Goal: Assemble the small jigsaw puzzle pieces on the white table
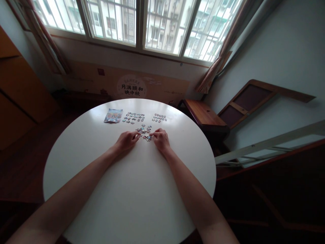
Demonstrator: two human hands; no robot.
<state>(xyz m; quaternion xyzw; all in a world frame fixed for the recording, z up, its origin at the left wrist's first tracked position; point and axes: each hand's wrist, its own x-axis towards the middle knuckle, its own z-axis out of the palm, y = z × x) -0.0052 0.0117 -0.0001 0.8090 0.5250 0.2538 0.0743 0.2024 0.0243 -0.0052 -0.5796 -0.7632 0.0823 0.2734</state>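
puzzle pieces (147,138): between left hand (126,139), right hand (160,138) | table rim (214,173): well apart

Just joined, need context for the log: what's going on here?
A person sits or stands at a round white table with both hands at a loose pile of small puzzle pieces. The left hand is at the pile's left edge, the right hand at its right; whether either grips a piece is too small to tell. Beyond the pile, more pieces lie in a left group and a smaller right group, beside a colourful packet.
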